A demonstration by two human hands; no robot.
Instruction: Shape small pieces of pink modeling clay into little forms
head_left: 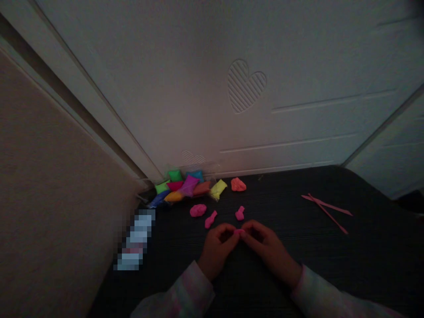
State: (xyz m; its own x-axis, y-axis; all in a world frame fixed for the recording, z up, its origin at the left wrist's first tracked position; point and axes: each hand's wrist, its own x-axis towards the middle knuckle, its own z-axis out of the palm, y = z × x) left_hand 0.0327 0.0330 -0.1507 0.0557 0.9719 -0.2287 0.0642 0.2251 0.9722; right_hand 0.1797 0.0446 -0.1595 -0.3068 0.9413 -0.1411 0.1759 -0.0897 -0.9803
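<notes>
A small piece of pink modelling clay [239, 231] is pinched between the fingertips of both hands, just above the dark table [265, 291]. My left hand [217, 247] grips it from the left, thumb and forefinger closed. From the right, my right hand [265, 243] holds the same piece in a like pinch. Just beyond my hands lie a shaped pink clay piece [211, 219] with a narrow end and a similar one [240, 213] to its right. A larger pink clay lump [198, 210] rests behind on the left.
Colourful clay packets [188, 185] lie in clear plastic at the back left, with a yellow packet [218, 189] beside them. An orange clay lump [238, 184] sits near the white panel [198, 88]. Two crossed pink sticks [331, 212] lie right; a blurred-out item [135, 240] lies left.
</notes>
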